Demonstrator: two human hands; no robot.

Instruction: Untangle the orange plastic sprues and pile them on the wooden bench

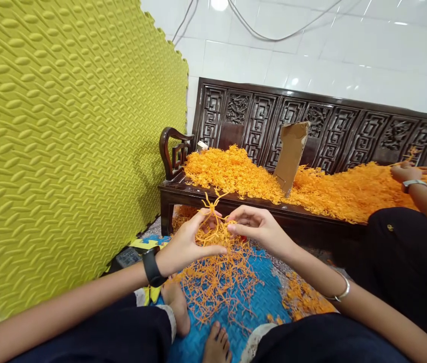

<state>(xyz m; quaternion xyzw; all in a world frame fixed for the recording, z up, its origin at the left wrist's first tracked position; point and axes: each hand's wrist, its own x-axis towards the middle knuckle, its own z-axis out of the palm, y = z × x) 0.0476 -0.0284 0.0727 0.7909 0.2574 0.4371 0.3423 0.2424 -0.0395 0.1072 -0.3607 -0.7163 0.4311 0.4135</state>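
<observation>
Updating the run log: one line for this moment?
left hand: holds orange strands | right hand: pinches same strands | below: blue mat | behind: wooden bench

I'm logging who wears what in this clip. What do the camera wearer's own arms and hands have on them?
Both forearms are bare, with no sleeves in view. The left hand has a black smartwatch on a black band at the wrist. The right hand has a thin silver bangle on the forearm. No gloves or rings show.

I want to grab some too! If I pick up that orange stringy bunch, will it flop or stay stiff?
The orange bunch would probably flop: its thin strands droop below the left hand and right hand. It's likely light and tangly, since strands cling together.
</observation>
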